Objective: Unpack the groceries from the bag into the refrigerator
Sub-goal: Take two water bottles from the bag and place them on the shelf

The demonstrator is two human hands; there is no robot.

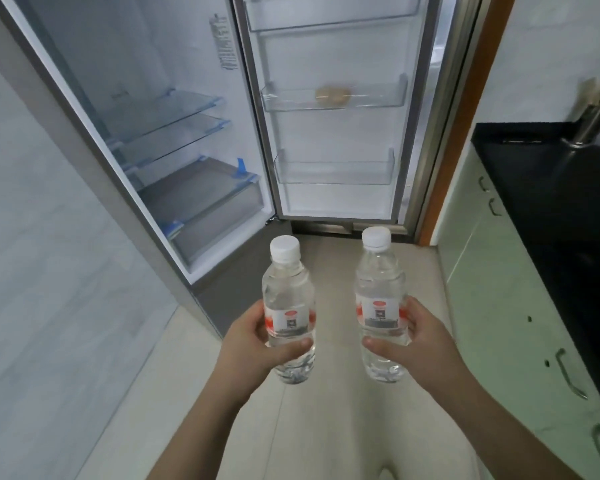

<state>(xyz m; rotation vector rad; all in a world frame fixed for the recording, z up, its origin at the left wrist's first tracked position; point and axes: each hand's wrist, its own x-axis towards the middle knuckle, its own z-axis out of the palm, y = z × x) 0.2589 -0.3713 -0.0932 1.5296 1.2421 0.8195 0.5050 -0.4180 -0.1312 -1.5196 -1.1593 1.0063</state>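
Observation:
I hold two clear water bottles upright in front of the open refrigerator. My left hand grips the left water bottle around its red-and-white label. My right hand grips the right water bottle the same way. Both bottles have white caps. The fridge door stands swung open ahead, with clear door bins; a tan rounded item lies in the middle door bin. The lower door bin holds nothing. The bag is not in view.
Glass shelves and a drawer fill the fridge interior at left. A black countertop over pale green cabinets runs along the right, with a metal container on it. A grey wall is at left.

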